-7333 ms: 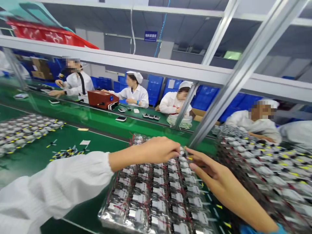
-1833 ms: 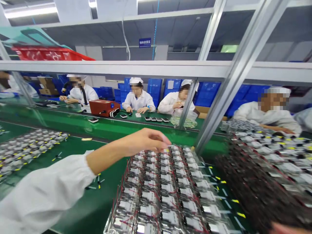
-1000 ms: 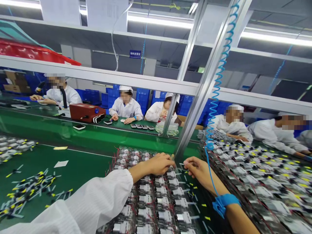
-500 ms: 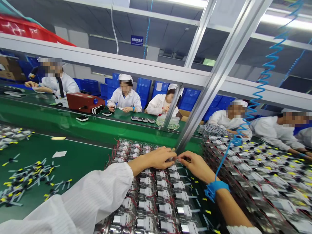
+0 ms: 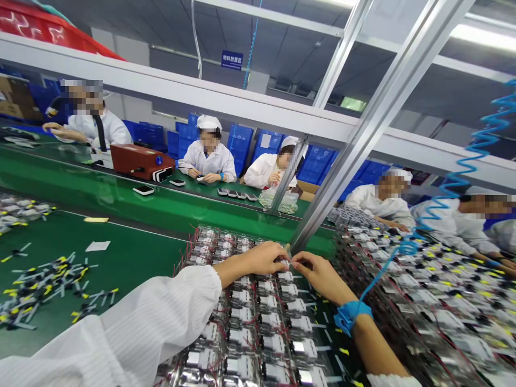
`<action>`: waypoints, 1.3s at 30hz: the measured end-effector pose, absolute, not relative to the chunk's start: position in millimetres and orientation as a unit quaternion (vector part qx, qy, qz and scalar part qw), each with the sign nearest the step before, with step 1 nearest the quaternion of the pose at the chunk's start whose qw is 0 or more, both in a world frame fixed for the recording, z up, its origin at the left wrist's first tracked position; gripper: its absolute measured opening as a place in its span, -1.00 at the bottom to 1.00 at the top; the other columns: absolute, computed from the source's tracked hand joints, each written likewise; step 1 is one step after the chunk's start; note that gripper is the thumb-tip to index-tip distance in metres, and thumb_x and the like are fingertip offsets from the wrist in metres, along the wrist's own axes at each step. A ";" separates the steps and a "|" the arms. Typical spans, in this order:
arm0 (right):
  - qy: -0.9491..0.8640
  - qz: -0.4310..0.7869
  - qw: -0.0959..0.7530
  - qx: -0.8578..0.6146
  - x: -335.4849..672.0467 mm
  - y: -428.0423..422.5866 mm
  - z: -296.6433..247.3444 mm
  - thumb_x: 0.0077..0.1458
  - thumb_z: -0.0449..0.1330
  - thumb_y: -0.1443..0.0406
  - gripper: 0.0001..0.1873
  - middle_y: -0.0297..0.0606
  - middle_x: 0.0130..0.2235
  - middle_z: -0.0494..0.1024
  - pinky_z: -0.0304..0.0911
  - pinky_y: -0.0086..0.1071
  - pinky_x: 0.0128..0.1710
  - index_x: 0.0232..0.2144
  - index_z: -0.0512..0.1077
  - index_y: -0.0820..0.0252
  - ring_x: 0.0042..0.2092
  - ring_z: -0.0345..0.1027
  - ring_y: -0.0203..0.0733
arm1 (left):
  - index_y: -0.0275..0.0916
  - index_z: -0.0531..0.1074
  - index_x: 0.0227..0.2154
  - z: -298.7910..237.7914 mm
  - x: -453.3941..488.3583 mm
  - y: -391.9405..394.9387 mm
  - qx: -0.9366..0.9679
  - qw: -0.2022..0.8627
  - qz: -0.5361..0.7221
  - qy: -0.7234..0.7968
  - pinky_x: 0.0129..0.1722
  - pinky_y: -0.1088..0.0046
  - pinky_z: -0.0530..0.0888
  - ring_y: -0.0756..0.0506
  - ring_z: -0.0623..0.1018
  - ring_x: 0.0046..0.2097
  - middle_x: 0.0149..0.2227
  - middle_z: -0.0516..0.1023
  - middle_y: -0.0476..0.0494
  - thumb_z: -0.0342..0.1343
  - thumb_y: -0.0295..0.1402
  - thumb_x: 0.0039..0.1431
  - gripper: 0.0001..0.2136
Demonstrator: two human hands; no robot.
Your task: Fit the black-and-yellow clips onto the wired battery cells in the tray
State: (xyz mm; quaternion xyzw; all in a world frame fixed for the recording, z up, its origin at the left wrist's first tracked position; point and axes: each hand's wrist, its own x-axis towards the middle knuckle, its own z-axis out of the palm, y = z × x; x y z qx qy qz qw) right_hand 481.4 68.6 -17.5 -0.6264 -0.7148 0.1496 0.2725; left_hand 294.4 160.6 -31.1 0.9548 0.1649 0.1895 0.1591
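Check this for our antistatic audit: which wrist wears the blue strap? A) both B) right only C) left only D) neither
B: the blue wrist strap, trailing a coiled blue plastic cord, circles the wrist of the right hand; the left hand shows a white sleeve and no strap.

This is an electronics factory: trays of wired modules (image 5: pixel 258 328) lie under the fingers (image 5: pixel 310 266), a green belt (image 5: pixel 137 236) runs left of them, and beyond them workers (image 5: pixel 207 142) in white smocks (image 5: pixel 207 161) and caps (image 5: pixel 208 122) sit at a second belt (image 5: pixel 189 196) before stacked blue crates (image 5: pixel 239 141).
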 end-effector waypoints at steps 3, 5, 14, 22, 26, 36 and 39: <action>-0.715 0.156 0.268 -0.626 480.1 68.6 -18.6 0.06 0.06 0.06 -0.69 -0.23 -0.31 0.59 0.27 -0.24 -0.22 -0.38 0.49 0.11 -0.25 0.42 -0.03 | -0.22 0.54 -0.13 -31.2 295.2 161.1 0.954 0.163 0.187 0.169 -0.11 0.38 0.39 -0.17 0.54 -0.10 -0.21 0.58 -0.17 0.20 -0.23 0.19 -0.75; -0.715 0.158 0.264 -0.628 479.1 68.7 -19.0 0.05 0.05 0.06 -0.67 -0.22 -0.31 0.59 0.26 -0.24 -0.22 -0.37 0.49 0.12 -0.24 0.42 -0.03 | -0.23 0.55 -0.14 -31.6 295.9 161.4 0.953 0.164 0.187 0.172 -0.13 0.40 0.39 -0.17 0.53 -0.11 -0.21 0.58 -0.16 0.20 -0.23 0.19 -0.76; -0.703 0.153 0.255 -0.646 478.3 71.7 -18.7 0.03 0.05 0.10 -0.70 -0.21 -0.32 0.58 0.23 -0.21 -0.21 -0.38 0.49 0.13 -0.24 0.42 0.00 | -0.21 0.55 -0.14 -32.4 297.2 161.9 0.949 0.176 0.190 0.181 -0.18 0.45 0.37 -0.14 0.54 -0.15 -0.24 0.59 -0.14 0.20 -0.23 0.18 -0.76; -0.702 0.161 0.248 -0.648 478.2 70.6 -18.6 0.04 0.04 0.09 -0.67 -0.20 -0.31 0.59 0.25 -0.25 -0.21 -0.38 0.50 0.15 -0.25 0.43 -0.03 | -0.20 0.58 -0.19 -34.8 298.2 163.9 0.942 0.198 0.204 0.178 -0.24 0.49 0.35 -0.12 0.57 -0.20 -0.27 0.62 -0.12 0.21 -0.24 0.16 -0.79; -0.697 0.151 0.243 -0.658 478.6 72.1 -18.7 0.04 0.08 0.12 -0.70 -0.20 -0.34 0.59 0.25 -0.26 -0.23 -0.37 0.52 0.16 -0.26 0.44 -0.03 | -0.19 0.58 -0.19 -37.1 298.7 165.1 0.939 0.204 0.208 0.184 -0.26 0.51 0.34 -0.10 0.57 -0.22 -0.30 0.62 -0.09 0.19 -0.22 0.17 -0.79; -0.697 0.147 0.238 -0.660 477.6 72.6 -18.4 0.05 0.10 0.22 -0.77 -0.20 -0.29 0.60 0.26 -0.30 -0.22 -0.37 0.53 0.16 -0.22 0.45 -0.06 | -0.17 0.60 -0.23 -38.1 299.6 164.0 0.925 0.240 0.210 0.206 -0.29 0.53 0.34 -0.08 0.57 -0.22 -0.29 0.63 -0.06 0.24 -0.25 0.12 -0.82; -0.700 0.149 0.232 -0.659 475.0 73.9 -15.7 0.04 0.12 0.25 -0.80 -0.20 -0.29 0.61 0.26 -0.30 -0.21 -0.40 0.54 0.16 -0.24 0.46 -0.07 | -0.17 0.60 -0.23 -36.9 299.7 162.4 0.922 0.246 0.209 0.215 -0.30 0.54 0.34 -0.07 0.58 -0.24 -0.29 0.64 -0.05 0.23 -0.25 0.13 -0.81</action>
